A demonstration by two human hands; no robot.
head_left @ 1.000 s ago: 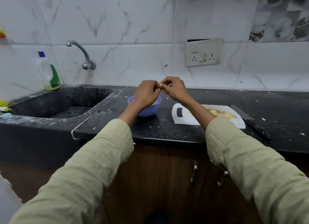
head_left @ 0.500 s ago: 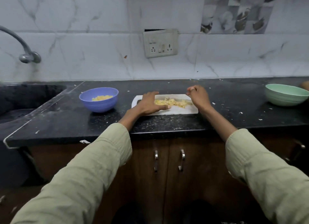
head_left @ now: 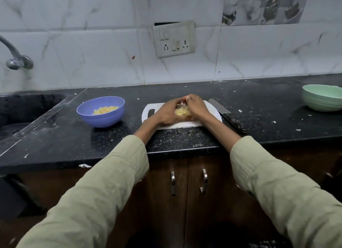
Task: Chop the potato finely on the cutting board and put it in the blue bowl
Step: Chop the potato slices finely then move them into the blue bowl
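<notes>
Desk (head_left: 64, 142) of black speckled stone fills my view from side to side, with a dark sink (head_left: 27, 109) sunk into its left end and a tap (head_left: 15, 59) on the marble-tiled wall above it. Below the desk I see brown cabinet doors with two metal handles (head_left: 187, 181). A switch and socket plate (head_left: 174, 38) sits on the wall straight ahead.

On the desk, far right, I see a green bowl (head_left: 323, 98), well apart from the work. The white cutting board (head_left: 212, 110) lies in the middle near the front edge. Left of it, apart from the board, stands the blue bowl (head_left: 100, 111), already holding some yellow chopped potato (head_left: 105, 110). A knife (head_left: 227, 115) lies on the desk just beside the board's right edge, untouched, blade pointing away from me.

Both arms in pale green sleeves reach forward to the board. My left hand (head_left: 164, 112) and right hand (head_left: 198, 109) are cupped together over it, curved fingers (head_left: 187, 98) meeting at the far side. Between the palms sits a small heap of finely chopped potato (head_left: 182, 111), enclosed on both sides by the two hands. I cannot tell whether the heap is lifted or lies on the board. White scraps (head_left: 273, 122) are scattered across the desk to the right.
</notes>
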